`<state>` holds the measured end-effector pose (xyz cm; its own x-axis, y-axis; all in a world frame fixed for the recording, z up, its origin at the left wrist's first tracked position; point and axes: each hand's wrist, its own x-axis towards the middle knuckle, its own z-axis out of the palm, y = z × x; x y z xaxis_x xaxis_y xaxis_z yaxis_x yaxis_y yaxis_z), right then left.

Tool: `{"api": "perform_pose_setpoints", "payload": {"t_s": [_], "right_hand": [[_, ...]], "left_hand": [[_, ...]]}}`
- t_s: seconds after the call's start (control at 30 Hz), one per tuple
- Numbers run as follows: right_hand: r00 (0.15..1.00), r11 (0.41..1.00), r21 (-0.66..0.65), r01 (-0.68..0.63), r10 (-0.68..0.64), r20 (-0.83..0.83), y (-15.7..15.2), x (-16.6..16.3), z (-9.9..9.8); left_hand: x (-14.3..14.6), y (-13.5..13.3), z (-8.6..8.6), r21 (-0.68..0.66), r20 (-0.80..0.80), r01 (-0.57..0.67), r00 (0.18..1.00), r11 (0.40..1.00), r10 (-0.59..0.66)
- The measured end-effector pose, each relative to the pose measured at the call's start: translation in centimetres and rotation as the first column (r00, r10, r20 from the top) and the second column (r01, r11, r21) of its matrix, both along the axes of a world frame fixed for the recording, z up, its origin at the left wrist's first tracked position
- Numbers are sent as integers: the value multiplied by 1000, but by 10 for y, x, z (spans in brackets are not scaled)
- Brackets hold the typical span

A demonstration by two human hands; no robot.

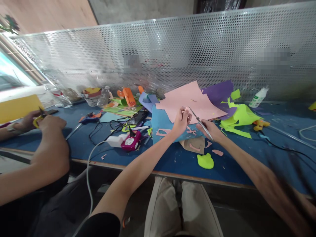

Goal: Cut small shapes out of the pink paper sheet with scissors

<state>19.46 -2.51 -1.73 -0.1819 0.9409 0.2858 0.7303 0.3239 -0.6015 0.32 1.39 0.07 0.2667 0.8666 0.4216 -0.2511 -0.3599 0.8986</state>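
Note:
My left hand (182, 120) is closed in a pinch above the blue sheet (159, 123), on what looks like a small pink piece (187, 110), partly hidden by the fingers. My right hand (209, 129) grips a slim silver metal tool (206, 128). Its narrow dark tip points up and left, close to the left fingertips; whether it is scissors or a knife is unclear. Behind both hands lies a large pink sheet (182, 100), overlapping a purple sheet (219, 90). Pink cut-outs (163, 132) rest on the blue sheet.
A neon-green rounded piece (205, 161) lies near the table edge. Neon-green scraps (243, 117), a glue bottle (258, 97) and a yellow glue gun (261, 125) are rightward. Leftward are a magenta power adapter (131, 141) with cables and a co-worker's hands (49, 120) with yellow-handled scissors.

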Motion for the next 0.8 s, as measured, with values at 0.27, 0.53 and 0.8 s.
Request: {"api": "perform_pose_setpoints", "payload": {"t_s": [0.27, 0.53, 0.8], "right_hand": [[997, 998, -12, -57, 56, -51, -3, -2, 3], [979, 986, -57, -159, 150, -136, -7, -1, 8], [979, 985, -61, -160, 151, -137, -10, -3, 10]], "left_hand": [[-2, -2, -5, 89, -120, 66, 991, 994, -55], [-8, 0, -1, 104, -90, 14, 996, 994, -5], [-8, -4, 1, 112, -99, 25, 995, 993, -14]]}}
